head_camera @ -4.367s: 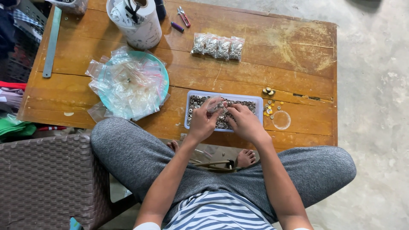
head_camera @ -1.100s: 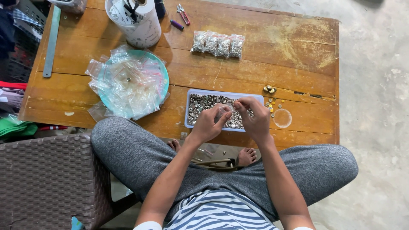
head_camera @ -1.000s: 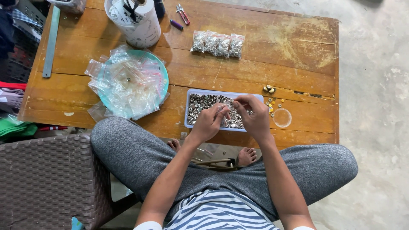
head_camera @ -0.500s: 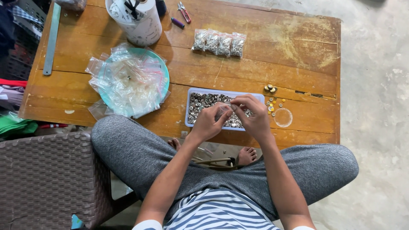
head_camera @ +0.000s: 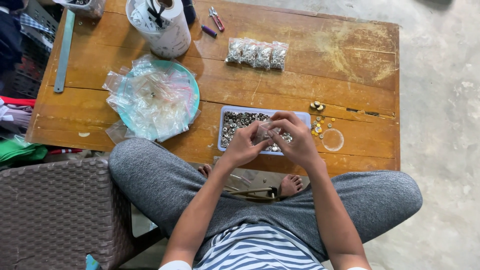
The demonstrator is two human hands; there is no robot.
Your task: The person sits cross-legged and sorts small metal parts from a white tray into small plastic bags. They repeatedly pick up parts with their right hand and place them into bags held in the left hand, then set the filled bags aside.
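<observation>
A pale blue tray (head_camera: pixel 227 111) full of small silver metal pieces lies near the front edge of the wooden table (head_camera: pixel 300 65). Both my hands hover over it. My left hand (head_camera: pixel 243 145) and my right hand (head_camera: pixel 295 137) together pinch a small clear plastic bag (head_camera: pixel 262 131) between their fingertips, just above the tray. Whether the bag holds any pieces is too small to tell. A teal plate (head_camera: pixel 186 82) piled with empty clear bags sits to the left of the tray.
Several filled small bags (head_camera: pixel 256 53) lie in a row at the table's middle back. A white bucket (head_camera: pixel 165 27), pliers (head_camera: pixel 216 19), a metal ruler (head_camera: pixel 64 50), small yellow beads (head_camera: pixel 320 126) and a clear lid (head_camera: pixel 332 139) are around. A brown wicker chair (head_camera: pixel 55 210) stands at left.
My hands have come closer together over the tray, and the small clear bag is now held between both of them. The camera view shifted slightly.
</observation>
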